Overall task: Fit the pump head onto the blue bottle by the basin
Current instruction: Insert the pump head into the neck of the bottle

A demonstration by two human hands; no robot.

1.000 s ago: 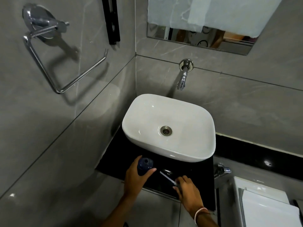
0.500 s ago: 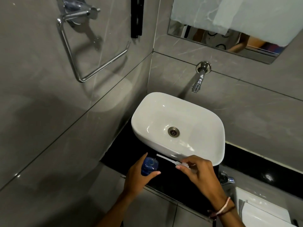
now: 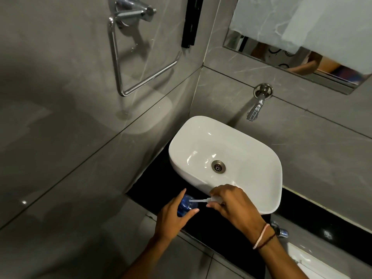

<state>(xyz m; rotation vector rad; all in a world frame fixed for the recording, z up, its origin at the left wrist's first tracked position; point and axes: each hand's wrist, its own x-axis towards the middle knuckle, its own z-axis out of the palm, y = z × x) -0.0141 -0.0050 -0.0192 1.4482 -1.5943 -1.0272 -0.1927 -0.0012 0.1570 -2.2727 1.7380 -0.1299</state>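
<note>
Pump tube [image 3: 198, 201] now reaches bottle [image 3: 185, 205].

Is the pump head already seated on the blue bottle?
No, the right hand holds the pump head beside the blue bottle; only its tube reaches the mouth.

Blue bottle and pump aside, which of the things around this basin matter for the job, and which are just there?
Part of the job:
- blue bottle, gripped by the left hand
- pump head in the right hand, its tube tip at the bottle's mouth

Just there:
- white basin
- wall tap
- towel ring
- mirror
- black counter
</note>
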